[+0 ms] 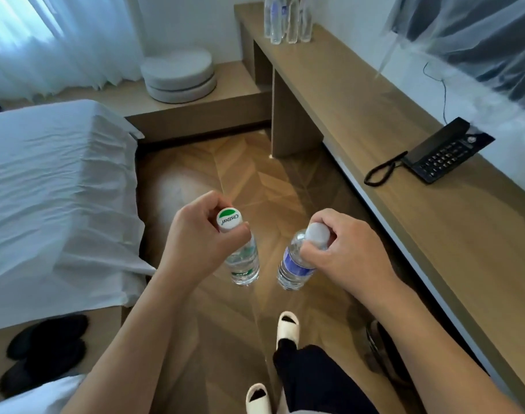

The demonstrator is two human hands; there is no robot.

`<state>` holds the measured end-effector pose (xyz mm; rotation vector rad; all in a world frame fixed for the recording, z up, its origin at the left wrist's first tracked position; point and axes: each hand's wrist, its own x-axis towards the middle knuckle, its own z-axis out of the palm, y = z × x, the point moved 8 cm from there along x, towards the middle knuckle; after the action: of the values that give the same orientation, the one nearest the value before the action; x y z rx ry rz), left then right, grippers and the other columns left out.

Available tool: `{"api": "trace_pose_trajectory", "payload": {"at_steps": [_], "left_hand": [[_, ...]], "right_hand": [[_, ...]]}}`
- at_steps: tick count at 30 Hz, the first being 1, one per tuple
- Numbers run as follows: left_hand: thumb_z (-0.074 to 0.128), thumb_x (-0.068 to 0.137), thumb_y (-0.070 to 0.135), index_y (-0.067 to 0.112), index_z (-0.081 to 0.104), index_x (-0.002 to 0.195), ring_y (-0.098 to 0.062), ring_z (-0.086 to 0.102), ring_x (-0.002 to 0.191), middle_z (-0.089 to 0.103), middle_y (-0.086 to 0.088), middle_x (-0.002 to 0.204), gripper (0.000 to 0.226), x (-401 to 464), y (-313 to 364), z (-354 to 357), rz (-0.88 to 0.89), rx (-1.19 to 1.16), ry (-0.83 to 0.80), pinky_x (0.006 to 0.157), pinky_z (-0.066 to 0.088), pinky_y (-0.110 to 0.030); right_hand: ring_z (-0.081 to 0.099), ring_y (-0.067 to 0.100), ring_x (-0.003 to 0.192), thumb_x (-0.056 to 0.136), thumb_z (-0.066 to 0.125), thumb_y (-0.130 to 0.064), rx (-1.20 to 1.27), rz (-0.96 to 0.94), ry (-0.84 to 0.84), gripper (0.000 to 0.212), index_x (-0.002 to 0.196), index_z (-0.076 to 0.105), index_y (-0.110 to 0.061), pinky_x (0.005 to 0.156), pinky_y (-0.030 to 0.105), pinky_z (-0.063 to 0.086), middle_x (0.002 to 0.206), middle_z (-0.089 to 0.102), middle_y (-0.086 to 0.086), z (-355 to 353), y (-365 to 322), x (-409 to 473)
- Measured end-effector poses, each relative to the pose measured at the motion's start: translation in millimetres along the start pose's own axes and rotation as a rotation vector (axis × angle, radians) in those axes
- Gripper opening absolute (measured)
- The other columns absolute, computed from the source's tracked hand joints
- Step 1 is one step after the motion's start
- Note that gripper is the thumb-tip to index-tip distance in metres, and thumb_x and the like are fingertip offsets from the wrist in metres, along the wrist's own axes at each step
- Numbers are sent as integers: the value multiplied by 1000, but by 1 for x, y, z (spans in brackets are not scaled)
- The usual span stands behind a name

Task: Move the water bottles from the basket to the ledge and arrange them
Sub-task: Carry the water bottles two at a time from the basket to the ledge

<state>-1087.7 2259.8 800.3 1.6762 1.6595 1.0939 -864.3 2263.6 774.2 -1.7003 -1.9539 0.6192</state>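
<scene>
My left hand (pixel 195 237) grips a clear water bottle with a green label (pixel 245 264) by its neck; its white and green cap faces up. My right hand (pixel 345 249) holds a second clear bottle with a blue label (pixel 295 264) by its white cap. Both bottles hang above the wooden floor in front of me. The long wooden ledge (pixel 360 94) runs along the wall on my right. Several water bottles (pixel 286 19) stand in a group at its far end. No basket is in view.
A black desk phone (pixel 443 150) with a coiled cord sits on the ledge to the right. A bed with white sheets (pixel 52 180) fills the left. Two round grey cushions (pixel 177 76) lie on a low bench ahead. Dark slippers (pixel 46 351) lie by the bed.
</scene>
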Motion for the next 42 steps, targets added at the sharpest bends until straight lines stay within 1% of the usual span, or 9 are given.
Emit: {"api": "trace_pose_trajectory", "payload": {"at_steps": [6, 10, 14, 18, 24, 28, 33, 37, 42], "left_hand": [[81, 69, 14, 22, 60, 73, -5, 57, 55, 60, 10, 64, 22, 137, -43, 10, -17, 25, 35, 50, 43, -14], [80, 69, 15, 20, 60, 73, -7, 55, 54, 61, 6, 65, 22, 226, -51, 15, -26, 37, 36, 49, 44, -22], [81, 70, 16, 20, 59, 73, -5, 53, 54, 60, 9, 65, 23, 310, -49, 13, 2, 55, 77, 49, 42, -18], [80, 71, 18, 22, 60, 74, -7, 56, 57, 60, 12, 65, 20, 396, -57, 16, 8, 63, 92, 50, 43, -15], [80, 71, 15, 18, 63, 75, -5, 57, 57, 63, 4, 66, 19, 531, -92, 36, -4, -2, 19, 51, 46, -17], [82, 72, 13, 14, 64, 78, -11, 60, 61, 66, -2, 71, 19, 637, -108, 35, -16, -111, -74, 55, 49, -22], [80, 74, 14, 16, 64, 82, -10, 63, 65, 65, 2, 74, 18, 763, -103, 55, 56, -136, -154, 56, 48, -18], [80, 74, 15, 17, 64, 82, -6, 62, 64, 64, 7, 71, 19, 851, -104, 86, 82, -121, -179, 55, 47, -15], [79, 78, 13, 15, 64, 84, -9, 63, 66, 65, 4, 75, 17, 952, -118, 131, 54, -144, -194, 57, 51, -20]], "right_hand": [[59, 13, 69, 72, 64, -43, -4, -51, -6, 20, 83, 58, -27, 60, 33, 54, 76, 59, -11, 30, 10, 145], [59, 16, 69, 72, 64, -43, -12, -70, -10, 22, 85, 58, -27, 61, 35, 55, 77, 59, -11, 29, 14, 239], [59, 13, 67, 73, 66, -42, -21, -88, 15, 21, 85, 58, -27, 60, 35, 56, 75, 58, -12, 18, 12, 325], [61, 10, 71, 76, 65, -47, -20, -88, 25, 23, 91, 59, -30, 61, 28, 58, 79, 60, -14, 13, 15, 407], [61, 13, 71, 75, 66, -48, -41, 2, 23, 26, 90, 60, -29, 62, 33, 59, 78, 60, -13, 34, 37, 537], [61, 13, 71, 73, 69, -46, -60, 108, 22, 25, 89, 57, -30, 63, 36, 59, 77, 60, -12, 32, 49, 625], [61, 14, 70, 73, 69, -42, -32, 178, 126, 24, 87, 57, -27, 61, 37, 56, 75, 61, -8, 11, 49, 734], [62, 15, 70, 70, 65, -47, 34, 239, 207, 28, 88, 56, -28, 60, 41, 58, 75, 61, -9, -8, 71, 811], [60, 13, 67, 67, 63, -45, 84, 283, 218, 25, 82, 57, -26, 59, 38, 56, 71, 61, -8, -12, 115, 921]]}}
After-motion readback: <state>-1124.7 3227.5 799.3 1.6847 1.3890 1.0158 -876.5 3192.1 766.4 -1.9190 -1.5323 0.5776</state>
